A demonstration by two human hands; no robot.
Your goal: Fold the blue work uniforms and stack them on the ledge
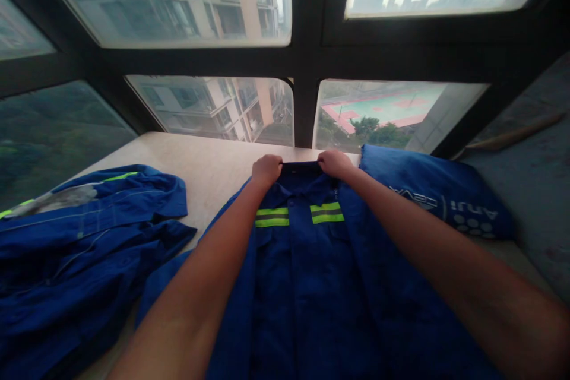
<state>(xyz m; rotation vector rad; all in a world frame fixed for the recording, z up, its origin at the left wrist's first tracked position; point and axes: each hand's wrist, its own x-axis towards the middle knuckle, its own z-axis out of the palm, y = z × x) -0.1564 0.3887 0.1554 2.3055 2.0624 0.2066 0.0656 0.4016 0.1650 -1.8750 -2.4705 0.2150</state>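
A blue work jacket [307, 273] with yellow-green reflective bands across the chest lies front up, its collar toward the window. My left hand [267, 170] is closed on the left side of the collar. On the collar's other side, my right hand [335, 164] grips the cloth with its fingers wrapped over. The collar is stretched between both hands, and its dark inside shows. My forearms hide much of the sleeves.
To the left lies another blue work garment [102, 243], crumpled, with a greyish patch. A folded blue bundle with white lettering [427, 190] sits at the right, beside the wall [534, 190]. Dark window frames [305, 59] rise behind the pale ledge [200, 157].
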